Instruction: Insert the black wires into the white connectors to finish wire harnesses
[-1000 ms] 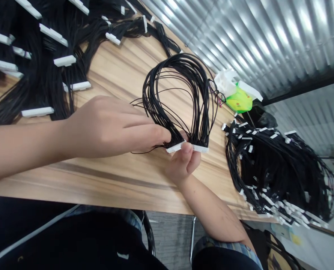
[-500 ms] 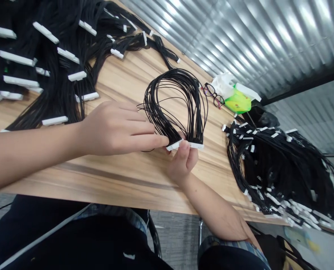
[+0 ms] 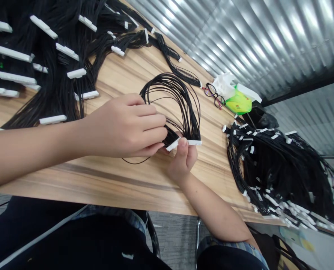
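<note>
Hands close together at centre: the right hand (image 3: 184, 163) pinches the white connectors (image 3: 194, 143) of a black wire bundle (image 3: 169, 93), the left hand (image 3: 124, 125) clasps the wires, and the loop arcs upward, away from both.

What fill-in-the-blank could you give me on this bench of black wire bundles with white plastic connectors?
The right hand presses its ____ on two white plastic connectors. Thin black wires rise from them in a ____. Dark-framed eyeglasses lie on the light wooden table beside a ____ and white plastic bag.
Answers: thumb; loop; green.
</note>
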`<state>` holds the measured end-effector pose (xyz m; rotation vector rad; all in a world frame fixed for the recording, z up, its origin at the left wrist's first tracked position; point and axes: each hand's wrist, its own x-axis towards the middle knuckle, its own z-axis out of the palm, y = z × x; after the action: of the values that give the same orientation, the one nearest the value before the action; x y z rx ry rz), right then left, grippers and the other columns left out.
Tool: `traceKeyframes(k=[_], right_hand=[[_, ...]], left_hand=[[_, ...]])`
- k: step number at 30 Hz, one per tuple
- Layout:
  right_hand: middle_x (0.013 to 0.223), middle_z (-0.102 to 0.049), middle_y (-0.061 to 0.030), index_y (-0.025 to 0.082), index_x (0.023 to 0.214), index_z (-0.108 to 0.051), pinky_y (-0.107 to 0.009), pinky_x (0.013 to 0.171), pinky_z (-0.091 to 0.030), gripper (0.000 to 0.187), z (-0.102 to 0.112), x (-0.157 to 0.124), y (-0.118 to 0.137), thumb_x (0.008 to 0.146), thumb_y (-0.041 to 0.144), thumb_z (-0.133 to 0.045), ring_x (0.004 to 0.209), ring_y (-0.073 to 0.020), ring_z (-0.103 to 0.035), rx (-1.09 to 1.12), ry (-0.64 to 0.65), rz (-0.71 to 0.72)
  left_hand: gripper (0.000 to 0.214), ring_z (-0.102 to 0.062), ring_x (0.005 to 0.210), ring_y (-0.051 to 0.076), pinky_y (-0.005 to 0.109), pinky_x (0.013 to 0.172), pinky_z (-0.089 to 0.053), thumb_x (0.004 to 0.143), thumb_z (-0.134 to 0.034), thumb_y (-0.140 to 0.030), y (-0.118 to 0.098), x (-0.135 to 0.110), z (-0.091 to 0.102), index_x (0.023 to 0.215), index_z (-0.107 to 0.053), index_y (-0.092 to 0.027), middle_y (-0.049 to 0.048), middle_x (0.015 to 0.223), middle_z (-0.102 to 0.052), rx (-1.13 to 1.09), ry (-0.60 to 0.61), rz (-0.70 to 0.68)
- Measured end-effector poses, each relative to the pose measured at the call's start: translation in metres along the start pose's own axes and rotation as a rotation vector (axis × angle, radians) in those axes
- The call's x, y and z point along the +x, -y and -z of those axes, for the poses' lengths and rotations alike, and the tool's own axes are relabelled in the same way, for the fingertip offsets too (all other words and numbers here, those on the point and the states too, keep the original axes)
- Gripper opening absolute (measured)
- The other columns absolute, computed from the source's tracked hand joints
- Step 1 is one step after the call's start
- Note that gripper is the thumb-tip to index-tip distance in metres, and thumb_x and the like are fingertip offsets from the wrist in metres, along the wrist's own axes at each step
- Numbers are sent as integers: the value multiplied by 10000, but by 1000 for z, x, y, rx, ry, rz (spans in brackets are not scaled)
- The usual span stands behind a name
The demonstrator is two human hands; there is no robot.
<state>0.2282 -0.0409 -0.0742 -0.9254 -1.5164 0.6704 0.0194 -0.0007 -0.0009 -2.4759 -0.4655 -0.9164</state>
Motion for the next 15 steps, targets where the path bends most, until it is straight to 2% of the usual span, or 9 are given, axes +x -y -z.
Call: traceKeyframes(k=[2, 4, 6, 8, 10, 11, 13, 15], right_hand=[[602, -498, 41, 241, 757, -581, -255, 429, -400, 430, -2, 3, 3, 1067, 509, -452, 486, -116, -470, 33, -48, -64], [567, -470, 51, 243, 710, -544, -236, 390, -374, 471, -4, 6, 5, 1058, 547, -457, 451, -106, -444, 61, -104, -112], [562, -468, 54, 242, 697, -543, -227, 384, -394, 489, -5, 8, 7, 1047, 575, -469, 449, -103, -464, 80, -140, -123], [566, -481, 54, 239, 702, -562, -220, 385, -407, 478, -6, 8, 7, 1048, 559, -485, 456, -103, -495, 120, -138, -104], [582, -517, 51, 239, 733, -593, -209, 388, -408, 434, -6, 6, 6, 1058, 511, -501, 472, -101, -526, 167, -129, -72], [596, -539, 49, 241, 755, -604, -204, 392, -409, 405, -5, 5, 5, 1061, 488, -508, 482, -99, -538, 182, -127, -61], [618, -560, 47, 248, 789, -611, -204, 395, -411, 366, -5, 2, 4, 1060, 474, -517, 492, -99, -545, 188, -122, -54], [609, -531, 50, 255, 785, -591, -218, 390, -408, 379, -5, 1, 4, 1059, 502, -501, 475, -103, -517, 155, -118, -54]], left_hand=[[382, -583, 663, 120, 312, 659, -474, 1060, -547, -361, -2, -4, 1, 707, -571, -217, -42, 704, -618, -84, -69, -19], [419, -555, 670, 131, 341, 737, -518, 1063, -544, -410, -8, -7, 3, 687, -569, -226, -40, 709, -610, -251, -116, -99], [407, -536, 666, 136, 328, 760, -552, 1047, -579, -435, -18, -8, 6, 691, -589, -239, -42, 694, -587, -415, -70, -206], [344, -516, 626, 135, 301, 682, -553, 995, -680, -451, -28, -8, 8, 725, -624, -245, -47, 666, -563, -547, 28, -258], [321, -499, 573, 129, 303, 577, -503, 966, -729, -464, -35, -8, 7, 760, -638, -234, -54, 638, -544, -627, 97, -241], [324, -493, 553, 126, 310, 541, -467, 991, -696, -454, -37, -8, 6, 768, -632, -227, -55, 628, -538, -650, 115, -224], [348, -503, 541, 121, 318, 518, -408, 1070, -556, -373, -37, -10, 2, 763, -601, -215, -50, 620, -543, -611, 98, -153], [366, -530, 554, 111, 306, 526, -383, 1111, -435, -308, -34, -12, -2, 792, -586, -213, -47, 634, -581, -503, 38, -19]])
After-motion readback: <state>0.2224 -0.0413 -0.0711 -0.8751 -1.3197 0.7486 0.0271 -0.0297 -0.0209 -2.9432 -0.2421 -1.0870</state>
